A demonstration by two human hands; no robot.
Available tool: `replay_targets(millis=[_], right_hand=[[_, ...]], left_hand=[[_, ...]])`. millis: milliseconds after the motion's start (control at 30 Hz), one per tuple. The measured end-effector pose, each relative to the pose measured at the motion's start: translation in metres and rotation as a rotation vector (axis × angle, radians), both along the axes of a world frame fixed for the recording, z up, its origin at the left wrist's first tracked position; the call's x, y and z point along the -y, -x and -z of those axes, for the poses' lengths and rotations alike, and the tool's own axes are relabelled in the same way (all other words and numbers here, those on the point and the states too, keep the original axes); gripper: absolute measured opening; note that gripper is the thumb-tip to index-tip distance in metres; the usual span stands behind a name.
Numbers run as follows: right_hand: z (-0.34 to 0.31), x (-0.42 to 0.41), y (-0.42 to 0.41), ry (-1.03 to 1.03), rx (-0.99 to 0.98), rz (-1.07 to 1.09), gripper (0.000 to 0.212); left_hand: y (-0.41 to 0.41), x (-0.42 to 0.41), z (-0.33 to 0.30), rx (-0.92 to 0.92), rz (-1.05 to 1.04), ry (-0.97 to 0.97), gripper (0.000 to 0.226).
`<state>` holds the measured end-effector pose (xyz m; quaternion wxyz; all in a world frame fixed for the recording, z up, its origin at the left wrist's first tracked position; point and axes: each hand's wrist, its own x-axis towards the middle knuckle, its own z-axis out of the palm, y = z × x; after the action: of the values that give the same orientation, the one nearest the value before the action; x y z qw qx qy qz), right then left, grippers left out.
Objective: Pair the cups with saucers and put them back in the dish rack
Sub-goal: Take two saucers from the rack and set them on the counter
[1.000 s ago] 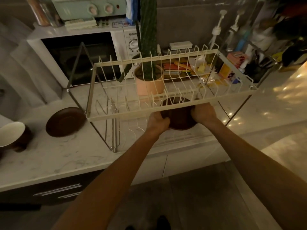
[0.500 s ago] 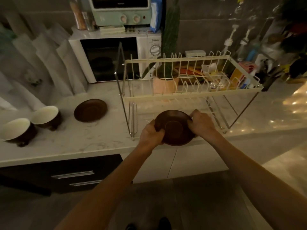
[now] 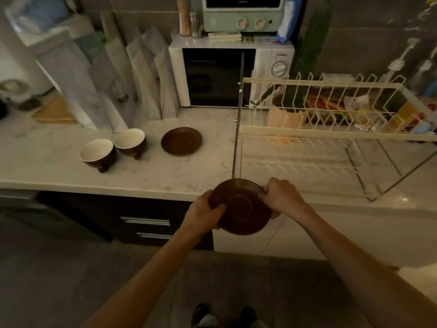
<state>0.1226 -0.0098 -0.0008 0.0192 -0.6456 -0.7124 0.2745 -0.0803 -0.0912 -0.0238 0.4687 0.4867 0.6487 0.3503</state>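
Both hands hold one brown saucer (image 3: 243, 210) just off the counter's front edge, tilted toward me. My left hand (image 3: 202, 213) grips its left rim and my right hand (image 3: 282, 197) grips its right rim. A second brown saucer (image 3: 181, 140) lies flat on the white counter. Left of it stand two brown cups with cream insides, the nearer cup (image 3: 98, 153) and the farther cup (image 3: 130, 142), touching side by side. The cream two-tier wire dish rack (image 3: 331, 136) stands on the counter at the right, its tiers bare.
A white microwave (image 3: 227, 76) with a green mini oven (image 3: 242, 14) on top stands behind the rack. A potted plant (image 3: 287, 114) shows through the rack wires. Folded bags (image 3: 151, 86) lean against the wall. Dark drawers (image 3: 144, 227) sit below the counter.
The saucer has come out from the rack's lower tier and toward me, held in both hands. The view has swung left and back, bringing both cups into sight.
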Motion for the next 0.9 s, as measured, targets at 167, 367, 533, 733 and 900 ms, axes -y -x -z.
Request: replay_targets(millis=[167, 367, 533, 733, 900], right_hand=[[0.008, 0.009, 0.037, 0.045, -0.076, -0.043, 0.019], [0.007, 0.014, 0.078, 0.049, -0.175, -0.052, 0.019], [0.011, 0.009, 0.119, 0.013, -0.241, -0.033, 0.026], [0.015, -0.024, 0.158, -0.037, -0.227, 0.055, 0.025], [0.026, -0.05, 0.169, -0.059, -0.161, 0.135, 0.015]], left_hand=[[0.041, 0.008, 0.005, -0.044, -0.06, 0.056, 0.024], [0.085, 0.01, 0.012, -0.051, -0.102, 0.077, 0.028], [0.121, -0.004, 0.009, -0.066, -0.141, 0.095, 0.03], [0.152, -0.043, 0.007, -0.066, -0.168, 0.117, 0.041], [0.164, -0.074, 0.01, -0.009, -0.144, 0.129, 0.031]])
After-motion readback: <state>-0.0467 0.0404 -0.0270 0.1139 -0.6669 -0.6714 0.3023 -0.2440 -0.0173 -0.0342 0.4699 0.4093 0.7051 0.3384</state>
